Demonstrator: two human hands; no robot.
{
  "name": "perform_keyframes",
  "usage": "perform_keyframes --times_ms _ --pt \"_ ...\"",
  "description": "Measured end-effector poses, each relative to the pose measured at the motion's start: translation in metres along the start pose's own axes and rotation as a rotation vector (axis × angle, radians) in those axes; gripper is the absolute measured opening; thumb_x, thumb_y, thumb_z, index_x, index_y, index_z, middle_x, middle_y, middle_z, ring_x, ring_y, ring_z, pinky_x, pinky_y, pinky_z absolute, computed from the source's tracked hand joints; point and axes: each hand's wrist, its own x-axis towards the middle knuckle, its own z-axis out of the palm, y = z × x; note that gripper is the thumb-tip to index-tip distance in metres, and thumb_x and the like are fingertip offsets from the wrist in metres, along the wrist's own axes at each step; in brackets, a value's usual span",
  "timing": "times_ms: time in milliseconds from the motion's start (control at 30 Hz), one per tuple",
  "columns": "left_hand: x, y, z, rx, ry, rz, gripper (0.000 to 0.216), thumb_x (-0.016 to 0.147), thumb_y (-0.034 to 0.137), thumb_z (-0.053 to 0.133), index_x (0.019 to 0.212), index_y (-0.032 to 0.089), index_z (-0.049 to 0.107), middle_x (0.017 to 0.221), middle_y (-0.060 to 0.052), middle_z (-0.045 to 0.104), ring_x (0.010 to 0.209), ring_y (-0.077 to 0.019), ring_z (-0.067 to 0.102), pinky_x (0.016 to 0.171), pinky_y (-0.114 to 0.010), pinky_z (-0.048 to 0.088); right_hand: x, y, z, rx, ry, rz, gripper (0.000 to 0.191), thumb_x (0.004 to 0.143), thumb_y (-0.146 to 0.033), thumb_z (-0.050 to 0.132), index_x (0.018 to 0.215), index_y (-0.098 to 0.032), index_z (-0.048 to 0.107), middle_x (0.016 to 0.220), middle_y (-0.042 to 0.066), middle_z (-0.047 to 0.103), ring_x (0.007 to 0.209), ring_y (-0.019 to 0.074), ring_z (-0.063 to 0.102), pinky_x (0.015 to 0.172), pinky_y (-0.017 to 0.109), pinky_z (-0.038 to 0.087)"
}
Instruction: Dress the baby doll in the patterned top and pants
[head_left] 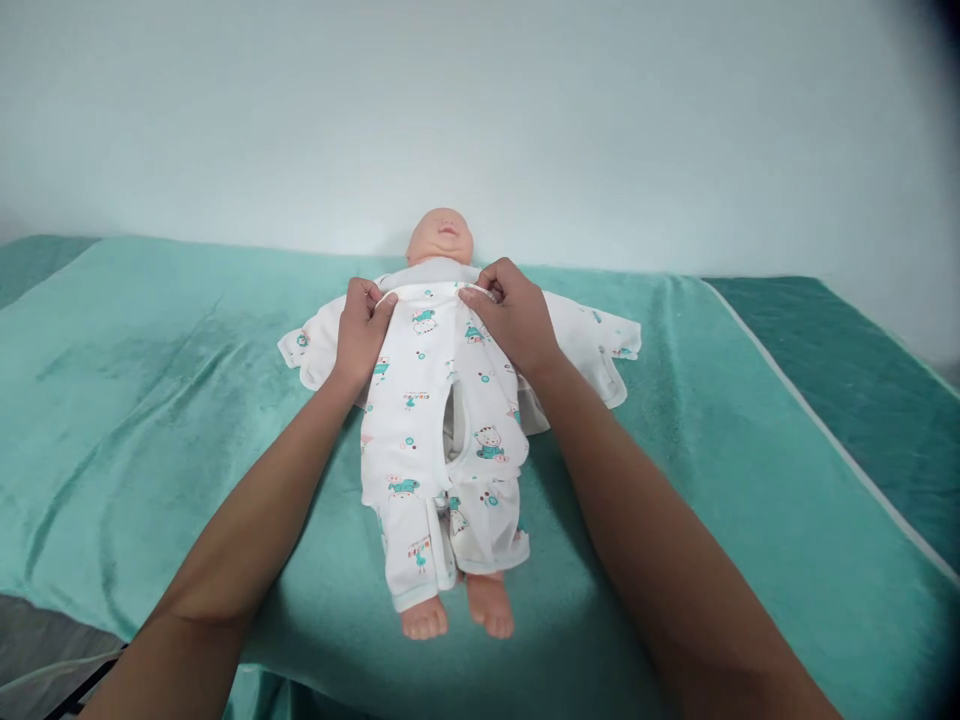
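A baby doll (pixel 442 235) lies on its back, head toward the wall and bare feet toward me. White baby pants (pixel 416 400) with a bear print cover its legs and belly, with an opening at the crotch. My left hand (pixel 365 325) pinches the waistband at the left, and my right hand (pixel 514 310) pinches it at the right, over the doll's chest. Under the doll a matching white baby shirt (pixel 592 340) lies spread, its sleeves out to both sides. Whether the doll's arms are in the sleeves is hidden.
A light green cloth (pixel 187 400) with some creases covers the table. Darker green cloth (pixel 847 350) shows at the right. Behind stands a pale wall (pixel 480 110). Grey floor (pixel 52 640) and a dark cord or strap (pixel 86 685) appear at the lower left.
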Motion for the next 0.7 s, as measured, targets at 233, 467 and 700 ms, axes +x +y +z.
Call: perform_keyframes --times_ms 233,467,700 --pt "0.000 0.004 -0.004 0.024 -0.079 0.119 0.016 0.099 0.042 0.058 0.101 0.026 0.055 0.101 -0.003 0.063 0.094 -0.0193 0.058 0.086 -0.035 0.047 0.004 0.020 -0.014 0.131 -0.150 -0.107 0.031 0.089 -0.052 0.070 0.078 -0.026 0.057 0.125 0.005 0.062 0.129 0.0282 0.053 0.117 0.052 0.036" --pt "0.004 0.009 -0.010 0.012 -0.231 0.202 0.028 0.095 0.048 0.063 0.088 0.024 0.051 0.139 -0.009 0.058 0.138 -0.0251 0.050 0.113 -0.042 0.042 0.006 0.030 -0.032 0.354 -0.410 0.010 0.041 0.083 -0.059 0.077 0.070 -0.024 0.059 0.157 -0.003 0.053 0.150 0.0324 0.042 0.124 0.053 0.031" --pt "0.018 0.016 -0.016 -0.060 -0.379 0.032 0.029 0.094 0.038 0.060 0.074 0.022 0.045 0.131 -0.006 0.070 0.127 -0.0262 0.061 0.102 -0.041 0.047 0.010 0.026 -0.018 0.314 -0.305 -0.052 0.037 0.085 -0.059 0.075 0.076 -0.025 0.063 0.139 0.005 0.070 0.137 0.0302 0.058 0.119 0.053 0.037"
